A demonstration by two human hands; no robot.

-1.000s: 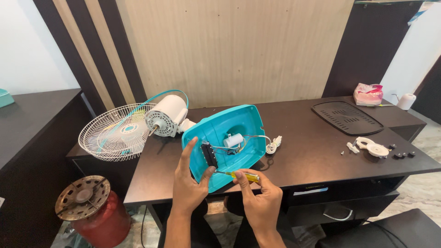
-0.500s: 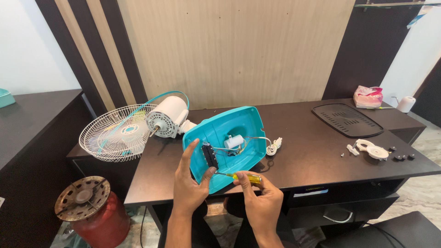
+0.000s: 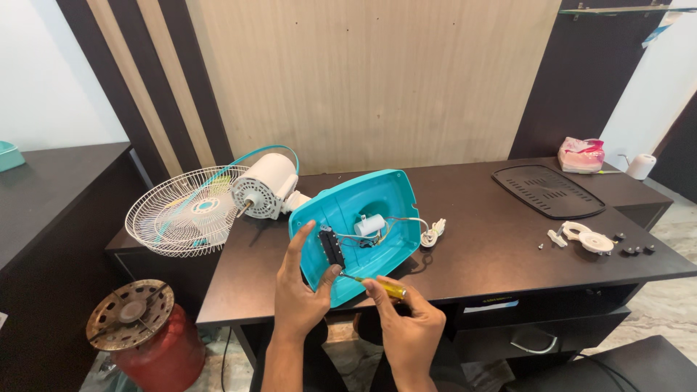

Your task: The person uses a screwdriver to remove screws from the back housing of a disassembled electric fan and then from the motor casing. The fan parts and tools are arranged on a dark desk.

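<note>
A turquoise fan base (image 3: 377,203) lies tilted on the dark table (image 3: 494,247), its open underside facing me, with a white capacitor (image 3: 370,224), wires and a black switch block (image 3: 332,247) inside. My left hand (image 3: 299,294) grips the base's near left edge, thumb by the switch block. My right hand (image 3: 408,330) holds a yellow-handled screwdriver (image 3: 379,286), its tip pointing into the base near the switch block. The white fan motor (image 3: 266,186) and the wire guard (image 3: 184,212) hang off the table's left end.
A black grille plate (image 3: 547,190) lies at the back right. White plastic parts (image 3: 585,237) and small dark screws (image 3: 633,248) sit near the right edge. A pink bag (image 3: 581,154) and a tape roll (image 3: 640,166) are far right. A red cylinder (image 3: 145,337) stands on the floor.
My hands and the base have barely shifted; the screwdriver stays pointed into the base.
</note>
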